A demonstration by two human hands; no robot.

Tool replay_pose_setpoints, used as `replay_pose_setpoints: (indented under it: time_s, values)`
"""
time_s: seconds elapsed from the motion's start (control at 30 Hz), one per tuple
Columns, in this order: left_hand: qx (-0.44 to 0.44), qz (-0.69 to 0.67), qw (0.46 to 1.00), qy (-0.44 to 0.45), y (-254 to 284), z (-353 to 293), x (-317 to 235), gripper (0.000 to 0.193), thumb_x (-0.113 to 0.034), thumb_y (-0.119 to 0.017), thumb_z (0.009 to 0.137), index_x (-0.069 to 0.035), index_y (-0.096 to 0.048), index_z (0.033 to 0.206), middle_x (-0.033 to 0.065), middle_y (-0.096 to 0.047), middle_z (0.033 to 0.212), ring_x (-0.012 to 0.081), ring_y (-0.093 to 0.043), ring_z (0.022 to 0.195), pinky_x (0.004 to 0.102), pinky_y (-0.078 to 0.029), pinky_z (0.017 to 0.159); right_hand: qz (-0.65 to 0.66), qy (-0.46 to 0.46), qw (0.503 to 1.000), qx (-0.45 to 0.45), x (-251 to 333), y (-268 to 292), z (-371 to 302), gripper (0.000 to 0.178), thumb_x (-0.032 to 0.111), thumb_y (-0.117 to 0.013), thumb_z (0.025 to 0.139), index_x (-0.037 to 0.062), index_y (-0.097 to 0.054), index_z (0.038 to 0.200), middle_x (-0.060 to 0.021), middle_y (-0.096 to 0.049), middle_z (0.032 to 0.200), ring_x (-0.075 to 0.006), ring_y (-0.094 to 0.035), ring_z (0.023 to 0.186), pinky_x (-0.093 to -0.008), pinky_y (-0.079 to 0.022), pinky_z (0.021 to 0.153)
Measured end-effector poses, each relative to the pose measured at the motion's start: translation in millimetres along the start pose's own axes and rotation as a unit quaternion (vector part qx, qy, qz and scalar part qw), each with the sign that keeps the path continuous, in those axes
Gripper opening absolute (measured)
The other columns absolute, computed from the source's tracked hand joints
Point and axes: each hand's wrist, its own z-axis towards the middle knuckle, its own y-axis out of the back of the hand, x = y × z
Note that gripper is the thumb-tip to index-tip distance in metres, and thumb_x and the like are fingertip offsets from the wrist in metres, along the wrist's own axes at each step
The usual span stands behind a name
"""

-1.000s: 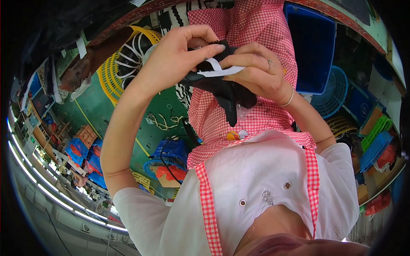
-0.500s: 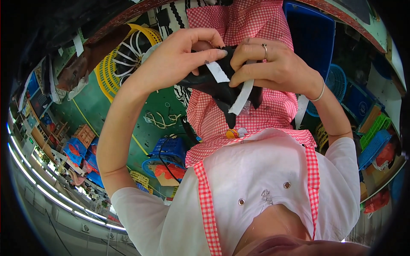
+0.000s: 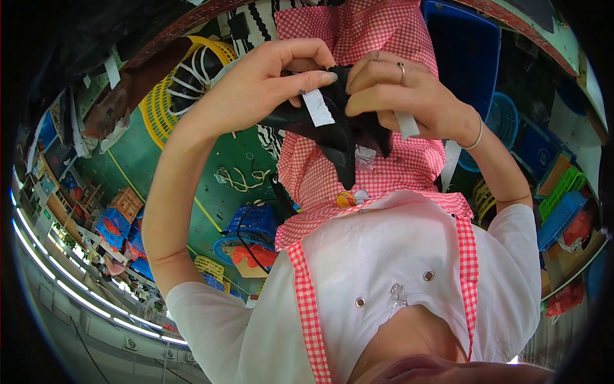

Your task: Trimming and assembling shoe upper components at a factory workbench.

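Over my lap, my left hand [image 3: 281, 80] pinches the top edge of a limp black leather-like piece [image 3: 337, 150], thumb against fingers. Pointed ends of the piece hang toward my body; its exact kind I cannot make out. A short white strip [image 3: 318, 109] lies against its front, just below my left thumb. My right hand [image 3: 409, 93], with a ring on one finger, is closed at the right side of the piece. Out from under its curled fingers sticks another white strip [image 3: 407, 125]. Whether the right fingertips also grip the black piece is hidden.
A yellow basket [image 3: 157, 115] holding black and white items stands left of my lap. At the right are a large blue bin [image 3: 464, 57] and a blue basket [image 3: 503, 121]. White cord [image 3: 243, 179] lies on the green floor, near blue baskets [image 3: 252, 224].
My right hand has turned and shifted slightly right, drawing its white strip away from the black piece, so less of the strip shows. My left hand keeps its pinch.
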Motion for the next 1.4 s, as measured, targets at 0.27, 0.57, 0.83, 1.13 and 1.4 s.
replay_pose_setpoints:
  time_s: [0.27, 0.57, 0.83, 1.13, 1.4]
  values:
    - [-0.003, 0.022, 0.999, 0.024, 3.5, 5.0, -2.4, 0.016, -0.017, -0.062, 0.095, -0.004, -0.060, 0.104, -0.0069, -0.056, 0.084, -0.0004, -0.051, 0.077, 0.0171, -0.041, 0.066, -0.108, -0.053, 0.992, 0.030, 10.1, -11.0, 2.7, 0.032, 0.009, -0.075, 0.071, 0.0086, -0.057, 0.098, -0.0081, -0.051, 0.098, -0.0284, -0.052, 0.096, -0.0394, -0.048, 0.079]
    - [-0.006, 0.016, 0.999, 0.027, 6.3, 5.5, 0.6, 0.018, -0.020, -0.064, 0.094, -0.005, -0.062, 0.104, -0.0064, -0.059, 0.083, 0.0005, -0.052, 0.072, 0.0178, -0.042, 0.062, -0.115, -0.013, 0.993, -0.012, 4.1, -11.4, -2.1, 0.028, 0.012, -0.075, 0.073, 0.0105, -0.059, 0.096, -0.0071, -0.054, 0.107, -0.0272, -0.056, 0.094, -0.0364, -0.051, 0.074]
    - [0.003, 0.000, 1.000, 0.025, 4.0, 7.3, 1.0, 0.017, -0.020, -0.063, 0.095, -0.005, -0.062, 0.102, -0.0068, -0.058, 0.082, 0.0004, -0.052, 0.072, 0.0177, -0.041, 0.062, -0.160, -0.050, 0.986, 0.016, 7.2, -7.3, 5.0, 0.029, 0.018, -0.076, 0.070, 0.0129, -0.061, 0.094, -0.0049, -0.057, 0.104, -0.0248, -0.060, 0.092, -0.0367, -0.052, 0.070]
    - [-0.007, 0.004, 1.000, 0.030, -1.0, 8.3, -4.5, 0.017, -0.019, -0.065, 0.093, -0.005, -0.062, 0.100, -0.0063, -0.058, 0.079, 0.0006, -0.054, 0.067, 0.0175, -0.043, 0.060, -0.170, 0.031, 0.985, -0.014, -0.2, -5.4, 4.7, 0.027, 0.016, -0.073, 0.070, 0.0115, -0.062, 0.094, -0.0030, -0.061, 0.093, -0.0241, -0.062, 0.084, -0.0364, -0.053, 0.067]
    - [0.003, -0.003, 0.999, 0.036, -1.7, 3.2, -2.5, 0.014, -0.019, -0.064, 0.094, -0.006, -0.062, 0.098, -0.0070, -0.058, 0.076, 0.0000, -0.053, 0.065, 0.0164, -0.041, 0.059, -0.208, 0.002, 0.977, -0.049, 11.4, -16.0, 1.8, 0.024, 0.012, -0.068, 0.071, 0.0100, -0.061, 0.094, -0.0032, -0.059, 0.092, -0.0235, -0.060, 0.083, -0.0335, -0.052, 0.065]
